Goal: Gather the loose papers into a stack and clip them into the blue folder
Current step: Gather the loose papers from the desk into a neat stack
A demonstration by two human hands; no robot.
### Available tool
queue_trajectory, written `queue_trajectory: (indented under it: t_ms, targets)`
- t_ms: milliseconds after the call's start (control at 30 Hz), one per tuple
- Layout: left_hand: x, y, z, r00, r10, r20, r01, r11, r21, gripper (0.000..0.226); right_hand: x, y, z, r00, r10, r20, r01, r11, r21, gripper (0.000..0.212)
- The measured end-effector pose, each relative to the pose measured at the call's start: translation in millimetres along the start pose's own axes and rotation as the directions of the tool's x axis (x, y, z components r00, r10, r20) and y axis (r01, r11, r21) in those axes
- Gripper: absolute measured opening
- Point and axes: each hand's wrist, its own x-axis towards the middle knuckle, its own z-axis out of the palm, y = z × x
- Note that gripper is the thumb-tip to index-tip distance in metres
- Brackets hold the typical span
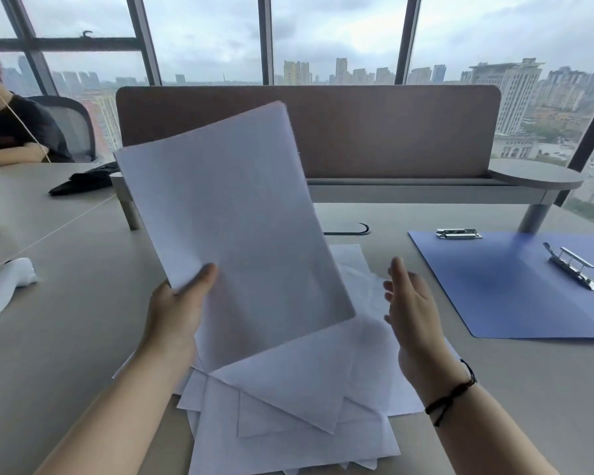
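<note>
Head view: left hand (177,303) pinches a raised white paper sheet (234,221); right hand (410,303) hovers beside it, fingers straight, holding nothing.
Loose white papers (288,399) lie scattered on grey desk (66,337); open blue folder with metal clips (515,289) lies flat to the right. Brown desk divider (374,132), tall windows (333,32), a seated person far left.

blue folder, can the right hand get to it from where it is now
Probably yes. The right hand is open and holds nothing, and the blue folder lies open on the table just to its right, with only bare tabletop between them.
</note>
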Motion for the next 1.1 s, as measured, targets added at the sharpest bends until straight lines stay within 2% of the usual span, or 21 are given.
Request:
queue_trajectory:
  t_ms: [67,133,233,300,400,467,533,600,667,733,867,967,1100]
  targets:
    - [1.1,-2.4,-1.3,0.983,-0.17,0.063,0.177,0.976,-0.13,0.018,6.6,-5.7,-6.5,0.982,0.178,-0.068,-0.166,0.974,0.155,0.043]
    - [0.0,-7.4,-1.4,0.941,-0.288,0.178,0.317,0.933,-0.17,0.031,11.3,-6.7,-8.2,0.946,0.323,-0.006,-0.302,0.892,0.336,0.05]
    - [-1.3,-13.1,1.7,0.899,-0.368,0.238,0.409,0.9,-0.154,0.034,11.4,-1.6,-5.1,0.911,0.402,0.091,-0.395,0.789,0.471,0.059]
    - [-1.4,-14.6,2.4,0.896,-0.379,0.233,0.418,0.896,-0.15,0.031,8.9,2.9,-1.5,0.897,0.412,0.158,-0.435,0.766,0.474,0.05]
    - [-5.7,-12.2,4.8,0.884,-0.373,0.282,0.42,0.899,-0.126,0.024,-1.2,7.9,5.4,0.915,0.322,0.242,-0.382,0.884,0.269,0.018]
    - [-9.6,-11.3,5.9,0.889,-0.351,0.294,0.396,0.912,-0.11,0.02,-7.6,15.8,9.6,0.934,0.216,0.285,-0.209,0.976,-0.056,0.023]
    - [-11.7,-9.1,7.4,0.902,-0.324,0.285,0.359,0.93,-0.079,0.022,-11.5,20.0,13.2,0.93,0.117,0.349,0.024,0.926,-0.376,0.03]
    - [-10.9,-6.3,7.9,0.921,-0.292,0.259,0.317,0.946,-0.06,0.025,-10.6,20.4,13.0,0.933,0.024,0.36,0.165,0.859,-0.484,0.028]
    - [-9.3,-0.5,6.1,0.94,-0.256,0.224,0.271,0.962,-0.04,0.02,-6.4,16.1,8.4,0.944,-0.039,0.327,0.174,0.902,-0.395,0.026]
    - [-7.1,4.5,3.5,0.951,-0.22,0.219,0.225,0.974,0.003,0.019,-3.6,8.9,2.7,0.959,0.0,0.283,0.05,0.984,-0.171,0.024]
    - [-10.9,7.0,3.4,0.936,-0.185,0.301,0.186,0.982,0.023,0.027,-2.8,0.6,-5.2,0.951,0.033,0.307,-0.085,0.984,0.157,0.027]
    - [-17.3,3.9,7.9,0.926,-0.15,0.346,0.142,0.989,0.047,0.027,-11.2,-3.4,-2.9,0.903,0.046,0.427,-0.15,0.965,0.214,0.025]
    - [-19.2,-1.5,8.3,0.93,0.08,0.358,-0.14,0.979,0.145,0.044,-18.9,-7.8,-1.4,0.85,0.04,0.525,-0.188,0.955,0.232,0.032]
